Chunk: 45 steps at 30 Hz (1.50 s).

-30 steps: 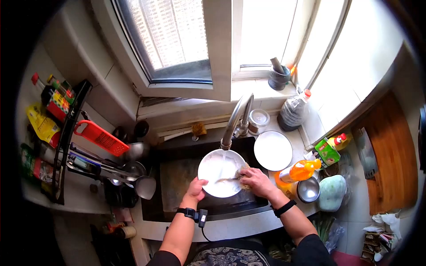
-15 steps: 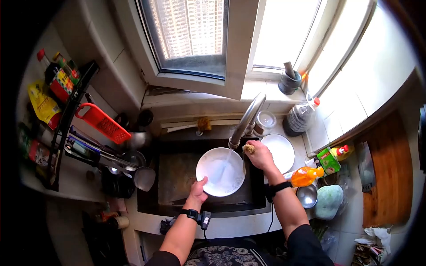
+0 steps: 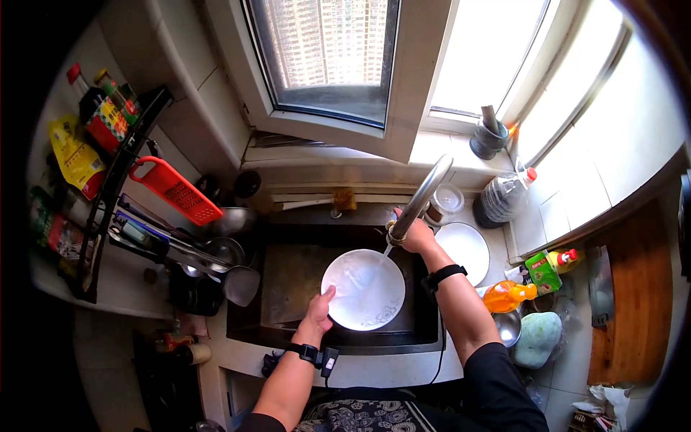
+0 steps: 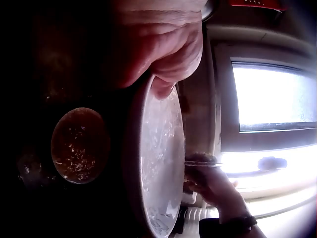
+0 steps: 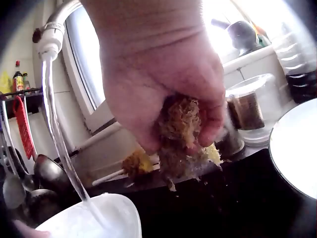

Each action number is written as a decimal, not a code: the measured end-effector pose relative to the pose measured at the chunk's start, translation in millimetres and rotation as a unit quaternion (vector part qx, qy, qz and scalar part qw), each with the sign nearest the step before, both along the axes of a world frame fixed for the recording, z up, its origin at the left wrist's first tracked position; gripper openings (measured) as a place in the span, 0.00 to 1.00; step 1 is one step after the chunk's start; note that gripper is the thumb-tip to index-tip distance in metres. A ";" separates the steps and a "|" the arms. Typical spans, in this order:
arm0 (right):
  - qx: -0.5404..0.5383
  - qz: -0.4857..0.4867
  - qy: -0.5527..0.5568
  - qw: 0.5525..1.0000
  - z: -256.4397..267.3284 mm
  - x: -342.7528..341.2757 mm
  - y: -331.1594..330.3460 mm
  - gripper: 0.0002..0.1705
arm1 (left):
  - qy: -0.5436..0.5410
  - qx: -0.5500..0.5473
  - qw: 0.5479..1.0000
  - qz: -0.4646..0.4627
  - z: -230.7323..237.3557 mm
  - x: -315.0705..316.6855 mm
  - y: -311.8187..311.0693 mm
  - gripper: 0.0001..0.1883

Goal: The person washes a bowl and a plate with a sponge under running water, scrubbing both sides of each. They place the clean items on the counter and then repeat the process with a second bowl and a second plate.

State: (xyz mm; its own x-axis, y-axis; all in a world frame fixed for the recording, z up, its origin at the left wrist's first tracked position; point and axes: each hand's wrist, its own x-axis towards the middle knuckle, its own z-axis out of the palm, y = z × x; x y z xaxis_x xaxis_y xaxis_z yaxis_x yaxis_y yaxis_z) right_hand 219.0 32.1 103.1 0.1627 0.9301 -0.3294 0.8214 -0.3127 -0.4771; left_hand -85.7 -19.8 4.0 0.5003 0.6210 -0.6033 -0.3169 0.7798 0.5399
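My left hand (image 3: 319,311) grips the near-left rim of a shallow white plate (image 3: 363,289), thumb over the inside edge. A grey flower pattern shows on the plate's wet face. It is held over the dark sink (image 3: 288,277), and water (image 5: 54,114) from the tap (image 3: 421,198) runs onto it. Off the plate, beside the tap, my right hand (image 3: 416,234) squeezes a brown fibrous loofah scrubber (image 5: 181,124), its frayed ends sticking out below the fingers. The tap partly covers that hand in the head view.
Another white plate (image 3: 464,252) lies on the counter right of the sink, near an orange detergent bottle (image 3: 507,295) and a metal bowl (image 3: 508,327). A clear jar (image 3: 446,201) stands behind the tap. Ladles and a red strainer basket (image 3: 176,189) hang at left.
The right hand has lifted the loofah off the plate's right side and carried it up beside the tap. The left hand keeps its grip on the plate; suds on it have thinned and its pattern shows.
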 end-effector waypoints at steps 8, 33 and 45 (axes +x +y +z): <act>0.142 -0.075 0.110 0.981 -30.4 10.8 1.0 0.25 | 0.124 0.058 0.991 0.001 26.9 -8.8 0.7 0.24; 0.256 0.010 0.054 0.965 -54.3 -108.2 -117.4 0.09 | 0.243 0.390 0.888 0.031 97.4 3.2 -35.6 0.28; 0.148 -0.130 0.244 0.950 -109.9 -70.0 -163.9 0.14 | 0.564 0.657 0.497 0.062 160.2 3.3 -60.0 0.23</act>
State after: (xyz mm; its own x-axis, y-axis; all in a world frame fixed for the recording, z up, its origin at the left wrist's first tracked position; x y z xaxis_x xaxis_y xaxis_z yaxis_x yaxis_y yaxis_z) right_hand 149.0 -131.7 -6.8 0.2948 0.9429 -0.1551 0.3939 -0.2678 -0.8793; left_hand -82.4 -79.7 164.3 0.2133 0.8334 0.5098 0.7636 -0.4677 0.4452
